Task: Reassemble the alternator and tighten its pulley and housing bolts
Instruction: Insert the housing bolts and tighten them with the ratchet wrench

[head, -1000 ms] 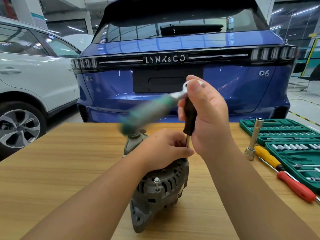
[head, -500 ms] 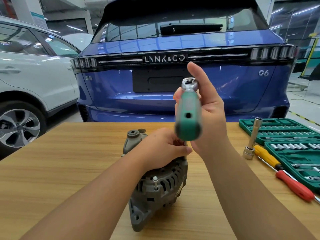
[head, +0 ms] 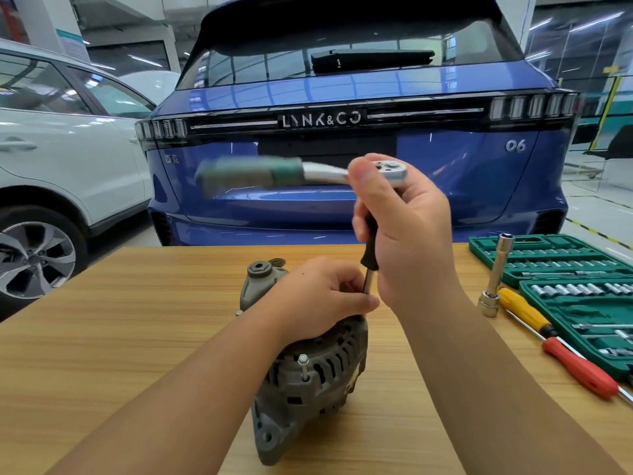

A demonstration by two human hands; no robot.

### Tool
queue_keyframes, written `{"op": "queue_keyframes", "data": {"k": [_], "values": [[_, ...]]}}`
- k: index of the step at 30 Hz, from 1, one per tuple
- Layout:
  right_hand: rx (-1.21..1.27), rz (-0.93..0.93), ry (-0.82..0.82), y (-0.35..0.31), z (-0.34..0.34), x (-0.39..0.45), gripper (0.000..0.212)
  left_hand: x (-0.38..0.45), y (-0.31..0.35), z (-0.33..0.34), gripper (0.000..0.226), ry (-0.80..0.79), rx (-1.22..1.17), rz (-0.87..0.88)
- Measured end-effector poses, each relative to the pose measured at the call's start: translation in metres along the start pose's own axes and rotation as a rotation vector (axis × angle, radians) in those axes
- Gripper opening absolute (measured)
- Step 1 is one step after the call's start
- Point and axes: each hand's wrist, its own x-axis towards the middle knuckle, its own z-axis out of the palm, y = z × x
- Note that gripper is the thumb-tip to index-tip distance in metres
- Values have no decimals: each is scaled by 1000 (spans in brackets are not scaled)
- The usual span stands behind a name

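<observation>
**wrenchdad:** Alternator [head: 308, 378] is sitting upright on the wooden tabletop [head: 113, 337], roughly in the middle, well back from the far edge. Left hand [head: 318, 296] is draped over the top of it, fingers [head: 356, 301] curled in around the thin metal shaft coming down there.

**torquey:** And the right?

**wrenchdad:** Right hand [head: 407, 234] is wrapped around a black-handled extension [head: 370, 248] standing straight up, thumb near the ratchet [head: 342, 173] head on top. Green handle sticks out to the left, blurred.

**torquey:** Room to swing?

**wrenchdad:** Bare wood all along the left side. On the right there's a green socket case [head: 565, 269] near the tabletop edge, a long socket [head: 496, 272] propped against it, plus a yellow screwdriver [head: 524, 313] and a red one [head: 579, 368] just beside. One loose bolt [head: 303, 366] is poking up from the housing. Blue car [head: 342, 97] is right behind the far edge.
</observation>
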Motion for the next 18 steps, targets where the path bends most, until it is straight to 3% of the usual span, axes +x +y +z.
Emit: {"op": "queue_keyframes", "data": {"k": [2, 4, 7, 9, 13, 16, 18], "values": [[-53, -15, 76, 1, -1, 1, 11, -1, 3, -1, 13, -9, 4, 23], [-2, 47, 47, 1, -6, 3, 5, -1, 3, -1, 12, -10, 20, 12], [121, 60, -95, 1, -9, 6, 32, 0, 2, -1, 12, 10, 25, -7], [68, -70, -129, 7, -8, 6, 43, -1, 3, -1, 11, 13, 6, -9], [-3, -215, -114, 19, -5, 6, 49, -2, 5, -2, 8, 22, 3, -4], [118, -183, -200, 21, -10, 10, 54, -3, 3, -1, 9, 29, 5, -9], [223, -90, -295, 18, -15, 16, 46, -3, 3, -1, 12, 23, -1, -18]]}}
